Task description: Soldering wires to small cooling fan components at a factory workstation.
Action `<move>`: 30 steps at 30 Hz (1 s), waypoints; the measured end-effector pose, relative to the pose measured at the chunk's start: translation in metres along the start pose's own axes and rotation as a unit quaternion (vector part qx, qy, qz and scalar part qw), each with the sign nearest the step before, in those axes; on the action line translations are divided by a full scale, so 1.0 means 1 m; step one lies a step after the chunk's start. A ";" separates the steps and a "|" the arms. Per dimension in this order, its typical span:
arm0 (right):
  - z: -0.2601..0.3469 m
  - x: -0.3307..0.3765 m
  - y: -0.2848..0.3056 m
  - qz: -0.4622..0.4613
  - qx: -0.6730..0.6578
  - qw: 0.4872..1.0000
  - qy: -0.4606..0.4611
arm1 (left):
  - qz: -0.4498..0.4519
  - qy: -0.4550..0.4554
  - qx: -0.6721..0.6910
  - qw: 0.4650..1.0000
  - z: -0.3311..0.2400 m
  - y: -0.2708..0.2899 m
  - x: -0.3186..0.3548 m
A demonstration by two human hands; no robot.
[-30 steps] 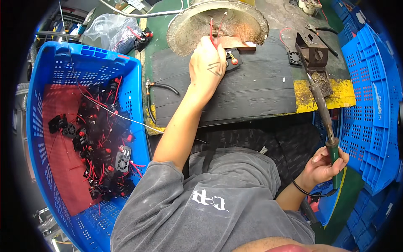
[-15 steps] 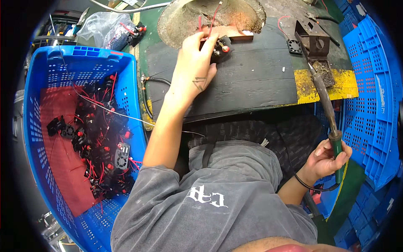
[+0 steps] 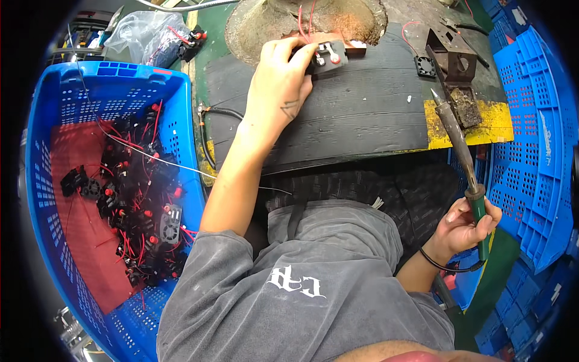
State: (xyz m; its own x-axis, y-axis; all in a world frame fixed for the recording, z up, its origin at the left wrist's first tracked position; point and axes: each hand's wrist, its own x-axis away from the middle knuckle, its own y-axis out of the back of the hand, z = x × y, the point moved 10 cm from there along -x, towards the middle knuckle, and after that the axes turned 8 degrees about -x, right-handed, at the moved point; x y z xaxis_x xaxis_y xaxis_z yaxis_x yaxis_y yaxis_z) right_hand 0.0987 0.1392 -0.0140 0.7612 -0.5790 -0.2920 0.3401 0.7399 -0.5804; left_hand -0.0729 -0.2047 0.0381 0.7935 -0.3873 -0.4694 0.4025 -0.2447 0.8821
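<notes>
Since the frame half a second before, your left hand (image 3: pixel 280 78) had turned the dark terminal panel (image 3: pixel 330 57) so that more of its face, with its red knob, showed upward. Your fingers gripped its left end above the black work board (image 3: pixel 362 99), just in front of the crusted, flared hood (image 3: pixel 242 39), and red wires (image 3: pixel 300 23) rose beside them. Your right hand (image 3: pixel 459 232) was wrapped loosely around the green handle of the soldering iron (image 3: pixel 461 145); its tip, previously against the rusty metal stand (image 3: pixel 453 60), now pointed just left of it. White ornate lettering crossed your grey T-shirt (image 3: pixel 247 301), a dark line mark showed near your left wrist, and pale marking, too blurred to read, ran along the right-hand blue crate (image 3: pixel 531 175)
</notes>
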 end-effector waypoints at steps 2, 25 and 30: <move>-0.001 0.000 -0.002 0.011 -0.010 1.000 -0.003 | 0.012 0.006 0.001 1.000 0.001 -0.002 0.000; -0.009 -0.002 -0.011 0.004 0.027 1.000 -0.010 | 0.013 0.002 -0.025 1.000 0.006 -0.009 0.004; -0.014 -0.003 -0.016 0.009 0.042 0.999 -0.011 | -0.007 0.035 0.002 0.999 0.007 0.002 0.007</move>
State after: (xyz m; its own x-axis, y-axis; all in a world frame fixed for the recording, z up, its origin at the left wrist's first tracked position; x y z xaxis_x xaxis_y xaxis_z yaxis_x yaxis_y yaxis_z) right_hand 0.0830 0.1247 -0.0144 0.7798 -0.5579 -0.2840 0.3703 0.7769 -0.5092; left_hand -0.0694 -0.2145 0.0366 0.8175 -0.3216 -0.4778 0.4119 -0.2534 0.8753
